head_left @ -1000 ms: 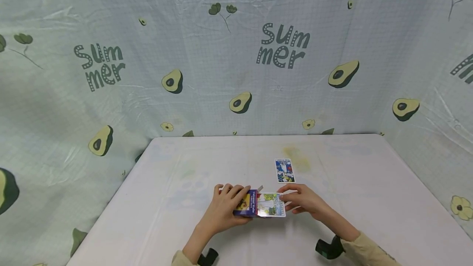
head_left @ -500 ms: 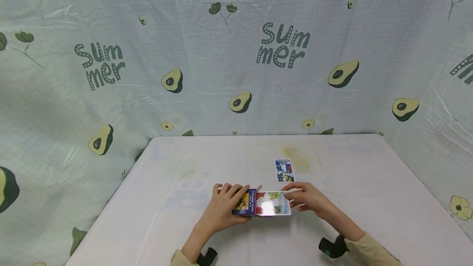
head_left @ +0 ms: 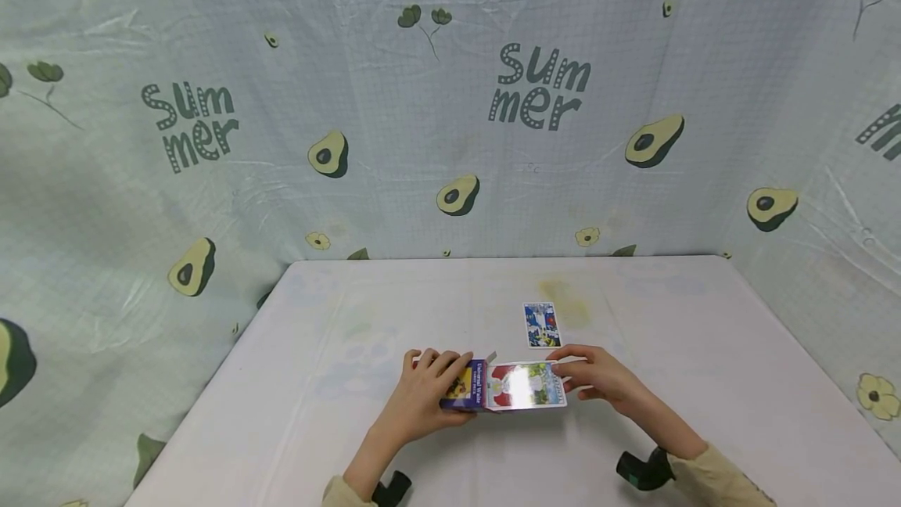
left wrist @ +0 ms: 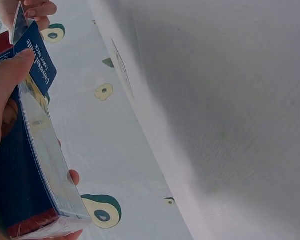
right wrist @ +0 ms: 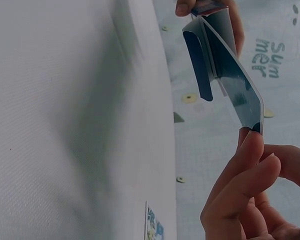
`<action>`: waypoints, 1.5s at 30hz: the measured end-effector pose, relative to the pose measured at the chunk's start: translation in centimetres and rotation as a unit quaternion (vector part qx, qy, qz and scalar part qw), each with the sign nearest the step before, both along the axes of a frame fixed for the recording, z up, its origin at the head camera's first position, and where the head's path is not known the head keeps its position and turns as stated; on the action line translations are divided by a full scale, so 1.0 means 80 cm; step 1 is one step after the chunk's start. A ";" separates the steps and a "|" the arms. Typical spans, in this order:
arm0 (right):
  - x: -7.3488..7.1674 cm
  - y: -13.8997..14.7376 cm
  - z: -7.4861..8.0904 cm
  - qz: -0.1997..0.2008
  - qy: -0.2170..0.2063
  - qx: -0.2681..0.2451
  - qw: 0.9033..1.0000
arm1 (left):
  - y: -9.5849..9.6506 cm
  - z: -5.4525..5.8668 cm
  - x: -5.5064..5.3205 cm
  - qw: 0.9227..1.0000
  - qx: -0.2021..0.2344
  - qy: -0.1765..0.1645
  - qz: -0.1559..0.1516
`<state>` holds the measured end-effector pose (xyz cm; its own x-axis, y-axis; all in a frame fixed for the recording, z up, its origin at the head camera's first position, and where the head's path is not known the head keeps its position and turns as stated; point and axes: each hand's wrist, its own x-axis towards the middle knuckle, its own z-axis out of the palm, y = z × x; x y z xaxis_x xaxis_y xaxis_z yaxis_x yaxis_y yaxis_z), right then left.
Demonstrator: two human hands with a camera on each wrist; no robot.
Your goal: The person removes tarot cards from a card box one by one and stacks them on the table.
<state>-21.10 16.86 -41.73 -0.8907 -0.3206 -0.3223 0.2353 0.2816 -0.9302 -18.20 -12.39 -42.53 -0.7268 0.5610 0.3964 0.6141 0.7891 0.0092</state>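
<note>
My left hand (head_left: 425,393) grips a blue tarot deck box (left wrist: 20,165) lettered "Universal Waite Tarot Deck", its fingers over the top and thumb along the near side. A glossy tarot card (head_left: 524,386) sticks far out of the box's right end, its picture face up. The far end of that card is pinched between the thumb and fingers of my right hand (head_left: 598,375). In the right wrist view the card's dark back (right wrist: 240,90) shows from below, beside a flap (right wrist: 197,65) of the box. Box and card are held above the table.
Another tarot card (head_left: 542,325) lies picture side up on the white-covered table (head_left: 394,296), just beyond the right hand. A patterned curtain (head_left: 380,100) with avocados and "summer" lettering hangs behind the table and along its sides.
My right hand has moved to the right, drawing the card further out of the box, so more of its picture shows. The left hand and box have shifted slightly left.
</note>
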 end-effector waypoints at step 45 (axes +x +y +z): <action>-0.010 0.017 -0.002 -0.096 -0.016 -0.006 0.995 | -0.002 -0.002 0.001 1.000 0.006 -0.011 0.010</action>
<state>-21.89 18.22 -41.90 -0.9255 -0.1491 -0.3482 0.3127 0.2184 -0.9244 -18.10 -12.53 -42.67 -0.7459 0.5420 0.3872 0.5984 0.8005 0.0323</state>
